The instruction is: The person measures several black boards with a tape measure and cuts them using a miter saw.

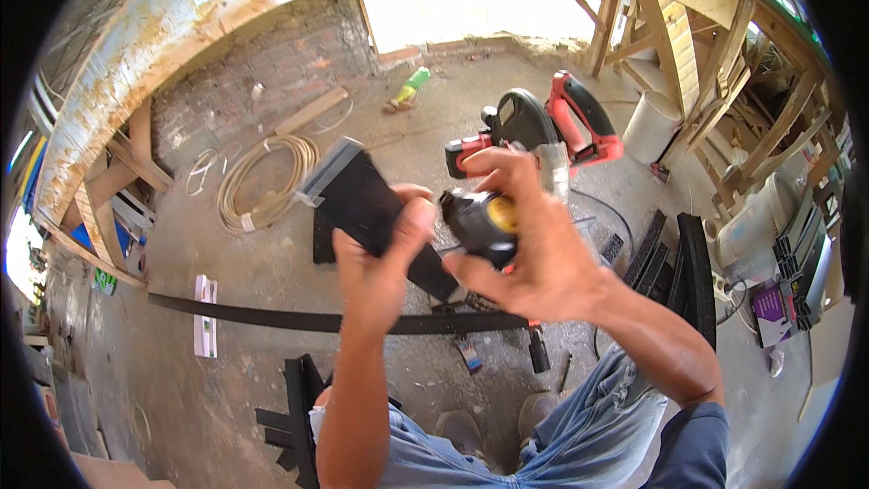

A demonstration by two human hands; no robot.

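My left hand point(380, 258) grips a short black rectangular metal tube point(362, 199), held up at a slant with its open grey end toward the upper left. My right hand point(534, 244) is closed around a black tape measure point(480, 222) with a yellow centre, pressed against the lower end of the tube. The two hands nearly touch above my knees. A red and black circular saw point(543, 127) stands on the concrete floor just beyond my right hand.
A long black bar point(272, 317) lies across the floor below my hands. Black tube offcuts point(679, 263) are stacked at right and more point(294, 417) at lower left. A coiled hose point(262, 177), a white bucket point(652, 127) and wooden frames point(715, 54) stand around.
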